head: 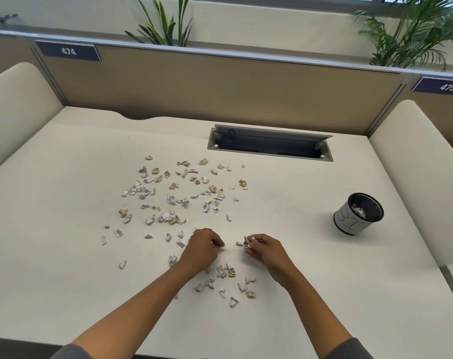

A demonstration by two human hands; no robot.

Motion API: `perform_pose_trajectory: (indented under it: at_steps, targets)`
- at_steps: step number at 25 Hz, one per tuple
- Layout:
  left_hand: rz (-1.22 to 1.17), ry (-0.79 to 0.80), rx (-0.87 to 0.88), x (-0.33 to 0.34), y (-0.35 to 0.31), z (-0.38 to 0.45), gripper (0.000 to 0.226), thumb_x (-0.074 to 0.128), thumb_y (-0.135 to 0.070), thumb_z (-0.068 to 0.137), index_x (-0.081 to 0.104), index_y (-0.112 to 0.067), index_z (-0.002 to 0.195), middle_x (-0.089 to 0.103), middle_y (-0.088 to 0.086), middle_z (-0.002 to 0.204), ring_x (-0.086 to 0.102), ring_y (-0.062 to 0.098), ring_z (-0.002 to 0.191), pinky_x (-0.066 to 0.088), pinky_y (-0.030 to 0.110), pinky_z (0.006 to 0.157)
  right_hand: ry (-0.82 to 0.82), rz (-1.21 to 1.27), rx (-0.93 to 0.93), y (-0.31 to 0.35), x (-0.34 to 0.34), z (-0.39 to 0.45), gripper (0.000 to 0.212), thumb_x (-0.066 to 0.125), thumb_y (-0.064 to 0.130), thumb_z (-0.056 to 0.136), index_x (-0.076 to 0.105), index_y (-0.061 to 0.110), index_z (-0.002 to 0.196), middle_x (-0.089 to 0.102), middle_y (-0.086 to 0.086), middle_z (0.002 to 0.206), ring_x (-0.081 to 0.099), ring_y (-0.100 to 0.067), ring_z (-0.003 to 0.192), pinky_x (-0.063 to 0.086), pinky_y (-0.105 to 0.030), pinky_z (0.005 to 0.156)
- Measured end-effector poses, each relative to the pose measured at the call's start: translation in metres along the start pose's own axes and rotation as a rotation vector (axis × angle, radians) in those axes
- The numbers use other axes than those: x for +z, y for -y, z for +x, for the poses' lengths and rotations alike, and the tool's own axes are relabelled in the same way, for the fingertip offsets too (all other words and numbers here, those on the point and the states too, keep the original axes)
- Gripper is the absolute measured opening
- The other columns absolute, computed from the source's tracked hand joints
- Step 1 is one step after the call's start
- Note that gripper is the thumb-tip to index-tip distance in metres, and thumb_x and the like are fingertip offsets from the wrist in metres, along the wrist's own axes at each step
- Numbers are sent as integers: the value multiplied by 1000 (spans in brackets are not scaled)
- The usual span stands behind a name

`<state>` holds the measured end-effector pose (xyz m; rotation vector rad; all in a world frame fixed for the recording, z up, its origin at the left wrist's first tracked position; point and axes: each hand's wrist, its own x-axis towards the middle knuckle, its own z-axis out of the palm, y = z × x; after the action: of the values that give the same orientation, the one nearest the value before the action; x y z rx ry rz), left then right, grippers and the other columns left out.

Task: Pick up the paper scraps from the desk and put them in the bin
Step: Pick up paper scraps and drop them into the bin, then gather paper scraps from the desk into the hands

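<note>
The desk [64, 177] was a pale cubicle top with a tan partition across the upper frame, number plates 474 [68, 51] at upper left and 475 [448, 87] at upper right, and plants [165, 24] behind the partition. My left hand [199, 251] was low in the centre of the frame, fingers curled down onto the surface and pinching what looked like a thin scrap at their tips, though it was too small to be sure. My right hand [265, 251] sat just beside it to the right, fingers curled round a small bunch of scraps that poked out past my fingertips.

The paper scraps [178, 200] lay scattered across the middle of the desk, white, lilac and brown bits, with a smaller cluster in the lower centre between my forearms. The bin [359, 213], a small black mesh cup wrapped in a white hand-lettered label, stood at the right of the frame, well apart from the mess, and a few scraps already showed inside it. So I judged the job barely begun: a little was binned, a little was in my hands, and most was left on the desk.

Nothing stood between my hands and the bin. The open cable tray [269, 146] in the upper centre was near the farthest scraps, and I judged a careless sweep could push bits into it
</note>
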<state>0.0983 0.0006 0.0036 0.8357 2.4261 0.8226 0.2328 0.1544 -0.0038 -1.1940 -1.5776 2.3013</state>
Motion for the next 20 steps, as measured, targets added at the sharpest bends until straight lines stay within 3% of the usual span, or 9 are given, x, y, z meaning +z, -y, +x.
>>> perform_pose_trajectory:
  at_steps: [3, 6, 9, 11, 13, 15, 18, 20]
  targets:
    - [-109, 15, -32, -3, -11, 0, 17, 66, -7, 83, 79, -18, 84, 75, -7, 86, 60, -4, 64, 40, 4, 54, 25, 247, 127, 4, 0, -4, 19, 49, -5, 94, 68, -1, 97, 66, -13, 92, 64, -20, 83, 58, -26, 75]
    - [-195, 20, -27, -3, -28, -3, 14, 70, -10, 81, 79, -19, 82, 73, -13, 78, 60, -8, 56, 41, 5, 51, 62, 525, 256, 8, -2, -10, 17, 50, 9, 95, 65, 3, 89, 63, -12, 82, 59, -21, 73, 52, -29, 72]
    - [-284, 48, -18, -1, -50, -6, 12, 74, -13, 79, 78, -24, 77, 73, -14, 72, 62, -5, 54, 46, 8, 55, 68, 656, 307, 11, -4, -13, 23, 49, 17, 98, 55, 7, 78, 54, -7, 71, 50, -14, 56, 45, -20, 53]
    - [-330, 78, -6, 2, -64, -8, 9, 76, -16, 78, 78, -25, 76, 73, -12, 70, 62, -2, 54, 46, 11, 55, 62, 771, 336, 11, -5, -12, 21, 45, 12, 99, 51, 7, 79, 48, -7, 69, 43, -11, 49, 36, -16, 39]
    - [-373, 123, 17, 6, -78, -10, 5, 78, -19, 76, 79, -24, 78, 74, -10, 70, 64, 2, 56, 46, 12, 55, 84, 867, 363, 11, -8, -11, 18, 42, 6, 98, 52, 6, 83, 48, -9, 69, 42, -11, 47, 31, -15, 34]
    - [-411, 168, 32, 11, -90, -12, 7, 79, -19, 74, 79, -23, 81, 76, -8, 74, 69, 5, 63, 49, 14, 60, 117, 898, 361, 9, -10, -12, 17, 39, 6, 99, 56, 3, 95, 55, -11, 75, 47, -12, 49, 37, -16, 40]
    - [-438, 194, 23, 18, -104, -13, 7, 78, -20, 77, 79, -23, 83, 76, -5, 78, 72, 7, 74, 57, 21, 69, 160, 840, 296, 7, -15, -11, 33, 39, 4, 96, 62, -7, 116, 68, -17, 94, 57, -15, 66, 46, -22, 66]
    - [-440, 195, 11, 21, -111, -12, 8, 74, -20, 78, 79, -23, 85, 76, -5, 80, 72, 6, 77, 59, 24, 75, 193, 816, 244, 9, -19, -12, 35, 44, 2, 89, 68, -9, 111, 72, -19, 96, 66, -20, 73, 52, -27, 75]
